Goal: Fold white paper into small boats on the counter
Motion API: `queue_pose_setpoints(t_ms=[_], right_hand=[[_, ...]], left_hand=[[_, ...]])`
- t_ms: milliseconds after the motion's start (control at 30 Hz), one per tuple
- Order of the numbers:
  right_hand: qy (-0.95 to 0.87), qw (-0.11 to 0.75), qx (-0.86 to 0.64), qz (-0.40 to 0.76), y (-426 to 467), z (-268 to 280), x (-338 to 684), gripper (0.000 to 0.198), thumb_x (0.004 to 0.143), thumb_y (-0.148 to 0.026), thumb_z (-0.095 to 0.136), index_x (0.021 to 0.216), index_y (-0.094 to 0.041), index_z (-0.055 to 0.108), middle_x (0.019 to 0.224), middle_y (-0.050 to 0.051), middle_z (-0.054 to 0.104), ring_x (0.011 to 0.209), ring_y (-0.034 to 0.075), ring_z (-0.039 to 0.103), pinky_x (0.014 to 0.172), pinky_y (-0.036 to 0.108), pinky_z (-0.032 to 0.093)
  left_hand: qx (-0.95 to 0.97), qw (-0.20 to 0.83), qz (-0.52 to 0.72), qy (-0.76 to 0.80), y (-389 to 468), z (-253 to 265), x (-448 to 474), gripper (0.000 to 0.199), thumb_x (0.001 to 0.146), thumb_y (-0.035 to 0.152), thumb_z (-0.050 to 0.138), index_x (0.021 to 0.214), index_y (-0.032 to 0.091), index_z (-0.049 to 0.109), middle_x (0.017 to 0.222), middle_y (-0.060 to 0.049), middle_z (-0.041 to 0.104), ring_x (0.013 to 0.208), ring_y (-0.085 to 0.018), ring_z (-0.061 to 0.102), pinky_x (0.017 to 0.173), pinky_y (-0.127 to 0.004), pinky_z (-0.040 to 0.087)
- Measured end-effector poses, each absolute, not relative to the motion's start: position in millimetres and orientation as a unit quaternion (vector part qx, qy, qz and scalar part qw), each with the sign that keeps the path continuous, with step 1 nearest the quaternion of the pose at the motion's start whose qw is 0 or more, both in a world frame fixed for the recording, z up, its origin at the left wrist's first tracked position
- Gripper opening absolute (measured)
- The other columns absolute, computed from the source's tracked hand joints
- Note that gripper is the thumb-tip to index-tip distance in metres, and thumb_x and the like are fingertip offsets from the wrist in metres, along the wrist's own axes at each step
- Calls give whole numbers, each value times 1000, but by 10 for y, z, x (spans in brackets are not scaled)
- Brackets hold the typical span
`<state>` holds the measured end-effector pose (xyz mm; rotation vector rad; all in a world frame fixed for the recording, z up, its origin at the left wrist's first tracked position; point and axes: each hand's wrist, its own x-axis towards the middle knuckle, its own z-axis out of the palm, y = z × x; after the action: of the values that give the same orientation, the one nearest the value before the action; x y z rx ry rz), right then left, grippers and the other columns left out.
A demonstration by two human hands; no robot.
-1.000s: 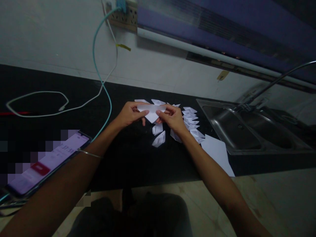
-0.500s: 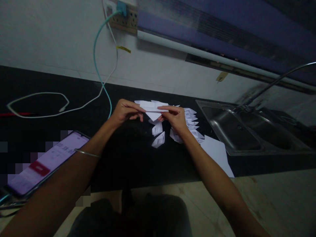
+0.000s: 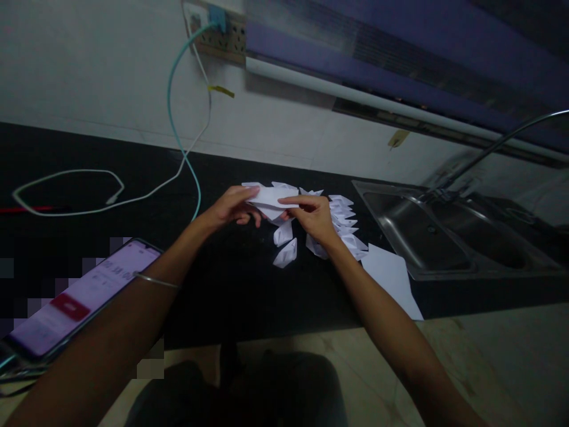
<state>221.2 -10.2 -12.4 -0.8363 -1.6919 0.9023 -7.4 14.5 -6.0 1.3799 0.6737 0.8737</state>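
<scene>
Between my two hands, above the dark counter, is a partly folded sheet of white paper (image 3: 270, 197). My left hand (image 3: 235, 206) pinches its left end between thumb and fingers. At the opposite end, my right hand (image 3: 311, 214) grips the paper with thumb and forefinger. Just below it lie two small folded paper pieces (image 3: 285, 253). More folded paper pieces (image 3: 341, 212) are grouped in a row to the right, and others show partly behind the held sheet.
Flat white paper (image 3: 391, 279) lies right of my right forearm, close to a steel sink (image 3: 427, 237). A lit phone (image 3: 84, 296) is beside my left forearm. Cables (image 3: 151, 193) trail over the black counter (image 3: 231, 296) from a wall socket strip (image 3: 231, 38).
The held paper has tilted, and its upper band now faces me as a broader flat strip. My left thumb has shifted up onto its left corner. The loose pieces stay put.
</scene>
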Motion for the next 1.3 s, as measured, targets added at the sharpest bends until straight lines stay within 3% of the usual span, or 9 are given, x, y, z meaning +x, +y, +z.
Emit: queue_pose_setpoints(t_ms=[200, 533, 700, 833, 900, 1000, 1100, 1200, 1300], right_hand=[[-740, 464, -358, 329, -105, -140, 2210, 22, 79, -22, 66, 96, -24, 81, 86, 3, 77, 79, 17, 70, 74, 31, 55], [-742, 467, -347, 333, -92, -145, 2191, 23, 79, -16, 62, 94, -21, 80, 87, 4, 76, 74, 15, 67, 70, 29, 54], [-750, 452, -337, 347, -134, -67, 2215, 26, 83, -20, 57, 100, -19, 76, 88, 4, 75, 68, 13, 64, 69, 30, 53], [-750, 463, -323, 344, -164, -27, 2226, 28, 90, -33, 54, 106, -22, 73, 108, 5, 73, 84, 17, 65, 74, 33, 53], [-726, 484, -346, 344, -175, -26, 2205, 34, 89, -43, 59, 117, -25, 68, 115, 6, 70, 91, 19, 65, 73, 32, 53], [-678, 507, -390, 362, -165, -56, 2161, 58, 81, -49, 72, 132, -28, 55, 98, 5, 71, 82, 18, 65, 68, 30, 53], [-674, 479, -415, 380, -128, -111, 2132, 55, 75, -51, 77, 120, -23, 63, 80, 2, 68, 70, 16, 61, 61, 28, 50], [-698, 444, -403, 391, -99, -162, 2125, 39, 77, -53, 74, 95, -18, 72, 80, 4, 69, 67, 14, 59, 59, 26, 48], [-697, 442, -390, 407, -84, -191, 2141, 36, 78, -51, 73, 84, -15, 72, 74, 3, 68, 62, 12, 57, 56, 25, 45]], left_hand=[[686, 566, 327, 320, 49, -19, -94, 36, 84, 47, 68, 85, 11, 68, 62, -7, 69, 49, -12, 62, 36, -17, 32], [733, 536, 257, 331, -74, 50, -43, 45, 90, 55, 59, 89, 11, 68, 64, -7, 69, 50, -12, 61, 39, -17, 34], [766, 497, 264, 310, -86, 64, -15, 45, 94, 51, 54, 79, 11, 66, 57, -5, 65, 44, -8, 53, 42, -18, 38], [790, 450, 256, 326, -65, 23, -20, 45, 97, 46, 50, 71, 12, 65, 54, -5, 63, 45, -9, 53, 46, -19, 40], [798, 433, 261, 327, -54, 3, -22, 45, 97, 45, 49, 69, 13, 65, 52, -4, 61, 44, -9, 52, 46, -20, 40], [802, 409, 279, 333, -48, -14, -13, 44, 96, 43, 49, 66, 14, 63, 49, -2, 59, 45, -10, 53, 48, -20, 41], [801, 388, 290, 353, -48, -38, 2, 43, 95, 42, 51, 63, 15, 62, 46, -1, 56, 43, -10, 51, 47, -20, 40], [798, 382, 288, 367, -52, -65, 15, 41, 94, 40, 53, 62, 16, 60, 45, 0, 55, 39, -9, 48, 42, -19, 36], [788, 391, 284, 381, -65, -64, 28, 38, 93, 38, 56, 62, 16, 60, 46, 0, 56, 38, -9, 48, 39, -19, 35]])
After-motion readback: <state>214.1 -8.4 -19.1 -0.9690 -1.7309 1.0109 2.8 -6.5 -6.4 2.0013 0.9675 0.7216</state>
